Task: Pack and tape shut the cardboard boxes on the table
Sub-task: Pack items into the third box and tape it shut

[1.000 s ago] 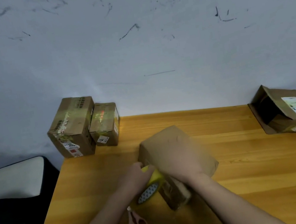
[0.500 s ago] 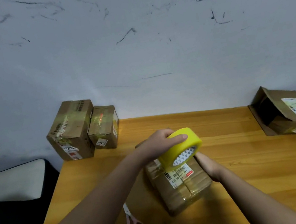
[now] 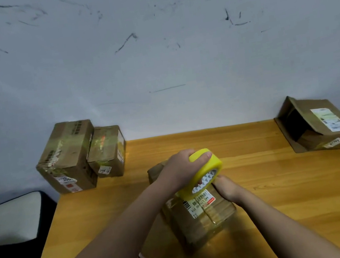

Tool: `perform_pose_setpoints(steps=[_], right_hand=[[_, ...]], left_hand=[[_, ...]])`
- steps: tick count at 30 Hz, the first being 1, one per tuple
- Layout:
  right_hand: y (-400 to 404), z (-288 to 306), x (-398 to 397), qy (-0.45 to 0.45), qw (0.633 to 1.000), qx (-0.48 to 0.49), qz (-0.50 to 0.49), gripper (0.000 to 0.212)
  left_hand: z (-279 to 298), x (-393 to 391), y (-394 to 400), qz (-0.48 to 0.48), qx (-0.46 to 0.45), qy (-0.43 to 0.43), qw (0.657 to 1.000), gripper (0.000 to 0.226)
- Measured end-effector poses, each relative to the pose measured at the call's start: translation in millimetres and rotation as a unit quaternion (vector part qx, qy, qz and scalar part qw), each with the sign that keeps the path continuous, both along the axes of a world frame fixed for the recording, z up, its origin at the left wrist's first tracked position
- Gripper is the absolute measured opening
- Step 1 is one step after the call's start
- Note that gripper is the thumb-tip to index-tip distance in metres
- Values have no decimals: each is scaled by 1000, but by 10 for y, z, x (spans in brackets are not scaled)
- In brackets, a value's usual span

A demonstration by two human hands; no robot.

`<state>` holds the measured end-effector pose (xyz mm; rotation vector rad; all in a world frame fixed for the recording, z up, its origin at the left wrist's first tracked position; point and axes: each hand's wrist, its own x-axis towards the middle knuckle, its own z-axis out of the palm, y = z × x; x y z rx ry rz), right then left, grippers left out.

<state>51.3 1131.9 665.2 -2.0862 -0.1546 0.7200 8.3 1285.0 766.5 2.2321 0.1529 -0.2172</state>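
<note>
Not much to report on the person, honestly. All you get is two bare forearms coming in from the bottom edge, each ending in a bare hand: left hand (image 3: 178, 168), right hand (image 3: 226, 188). No sleeves reach into view on either arm, so whatever top they've got on ends above where the picture cuts off. No gloves, and I can't spot a watch, ring or bracelet on the wrists or on the fingers that show. Nails look short and plain on the left hand; the right hand's fingertips are mostly hidden, so can't say for those.
</note>
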Motion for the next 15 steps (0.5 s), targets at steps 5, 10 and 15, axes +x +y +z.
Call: perform_pose_setpoints(steps=[5, 10, 15], right_hand=[[22, -24, 14, -53, 997, -60, -16, 49], [16, -23, 12, -74, 990, -118, -10, 52], [57, -20, 4, -89, 987, -135, 4, 52]], left_hand=[[124, -36, 136, -42, 188, 35, 981, 63], [192, -185, 454, -82, 343, 133, 926, 60], [-45, -340, 633, -79, 377, 192, 903, 56]])
